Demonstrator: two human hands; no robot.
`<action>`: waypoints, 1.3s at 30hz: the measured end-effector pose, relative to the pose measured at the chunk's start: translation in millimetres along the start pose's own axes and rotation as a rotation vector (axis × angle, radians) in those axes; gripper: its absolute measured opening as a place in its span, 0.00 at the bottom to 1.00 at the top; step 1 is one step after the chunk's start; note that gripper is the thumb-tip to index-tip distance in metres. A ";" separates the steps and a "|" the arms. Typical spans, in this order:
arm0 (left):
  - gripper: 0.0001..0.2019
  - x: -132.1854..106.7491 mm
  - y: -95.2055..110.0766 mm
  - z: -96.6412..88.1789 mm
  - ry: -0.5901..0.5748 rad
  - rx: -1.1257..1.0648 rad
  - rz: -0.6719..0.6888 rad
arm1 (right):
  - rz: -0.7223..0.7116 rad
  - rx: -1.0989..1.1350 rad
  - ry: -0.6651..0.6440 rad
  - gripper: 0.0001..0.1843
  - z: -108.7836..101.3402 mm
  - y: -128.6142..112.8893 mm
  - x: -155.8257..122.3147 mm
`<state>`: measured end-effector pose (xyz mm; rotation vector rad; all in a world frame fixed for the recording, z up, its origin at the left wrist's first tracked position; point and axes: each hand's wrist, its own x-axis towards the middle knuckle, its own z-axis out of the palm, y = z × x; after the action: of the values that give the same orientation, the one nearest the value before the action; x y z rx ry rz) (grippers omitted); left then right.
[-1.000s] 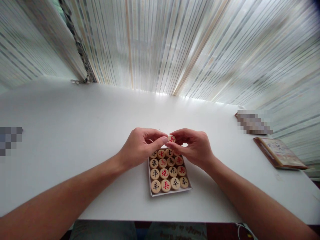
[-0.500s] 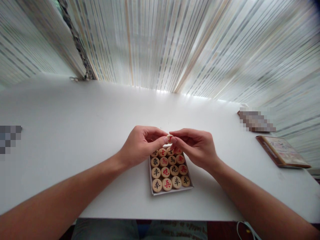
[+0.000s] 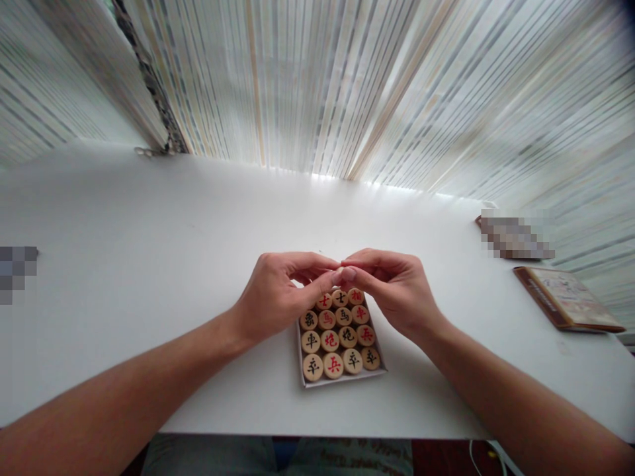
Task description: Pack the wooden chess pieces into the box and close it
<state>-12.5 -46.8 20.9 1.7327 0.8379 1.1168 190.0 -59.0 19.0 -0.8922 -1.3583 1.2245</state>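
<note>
My left hand (image 3: 285, 287) and my right hand (image 3: 394, 281) meet fingertip to fingertip above the far edge of a shallow box. Pinched between them is a round wooden Chinese chess piece (image 3: 340, 272), now almost wholly covered by the thumbs and fingers. Below, the box (image 3: 342, 381) holds rows of similar pieces, such as a red-marked piece (image 3: 333, 365) and a black-marked piece (image 3: 352, 361) in the nearest row. Their characters face up. The box's far left corner is hidden behind my left hand.
The white table (image 3: 149, 264) carries the box near its front edge. At the right lie a brown-edged booklet (image 3: 570, 297) and a blurred-out item (image 3: 518, 238) behind it. Another blurred item (image 3: 17, 271) sits at the far left. Striped curtains (image 3: 307, 86) hang along the back.
My fingers have closed further over the chess piece, hiding its red character. The right thumb now lies across it. The view has shifted slightly.
</note>
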 end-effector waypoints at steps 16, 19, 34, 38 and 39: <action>0.15 6.0 -2.4 0.0 -0.002 -0.382 -0.270 | 0.235 0.158 0.049 0.17 -2.6 6.2 -2.1; 0.14 5.9 -3.0 -0.8 -0.007 -0.389 -0.278 | 0.229 0.117 0.050 0.18 -3.2 7.1 -2.8; 0.09 -1.4 -1.6 4.2 -0.087 -0.242 -0.100 | 0.257 0.131 0.101 0.16 1.7 1.3 -1.8; 0.10 -0.4 0.6 3.6 -0.081 -0.276 -0.118 | 0.256 0.122 0.097 0.13 2.6 0.5 -1.9; 0.11 -0.1 0.8 3.6 -0.076 -0.288 -0.131 | 0.251 0.124 0.090 0.12 2.6 0.3 -1.9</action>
<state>-9.1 -48.3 20.9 1.4519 0.6952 1.0225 187.8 -61.2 18.5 -1.0385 -1.1099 1.4253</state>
